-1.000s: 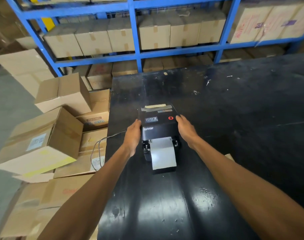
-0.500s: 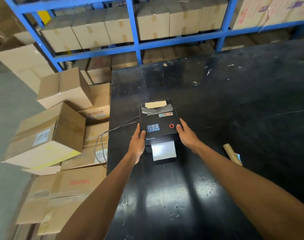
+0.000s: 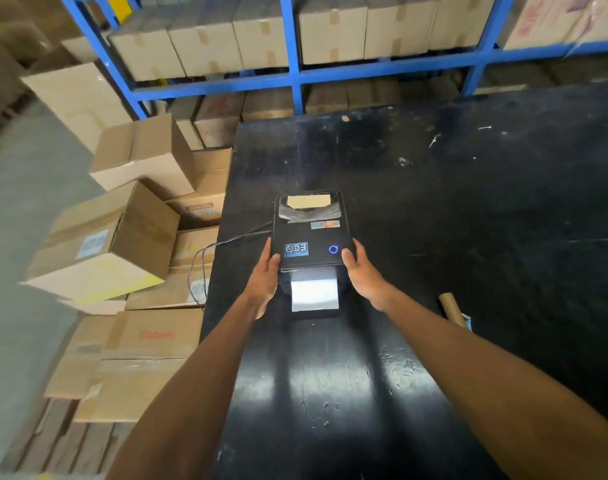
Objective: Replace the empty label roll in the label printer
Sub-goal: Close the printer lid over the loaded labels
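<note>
A black label printer (image 3: 309, 233) stands on the black table (image 3: 451, 202), its lid down and a blue ring lit on top. A white label strip (image 3: 314, 294) sticks out of its front slot. My left hand (image 3: 264, 278) holds the lid's front left corner, thumb on top. The front right corner is held the same way by my right hand (image 3: 364, 275). A window at the back of the lid shows a roll inside. A bare brown cardboard core (image 3: 451, 308) lies on the table to the right of my right forearm.
The printer's cable (image 3: 205, 258) loops off the table's left edge. Stacked cardboard boxes (image 3: 122, 237) crowd the floor to the left. Behind the table, a blue shelving rack (image 3: 295, 74) holds more boxes.
The raised lid has come down flat onto the printer under both hands. The ring light has turned from red to blue. The view has tilted down a little.
</note>
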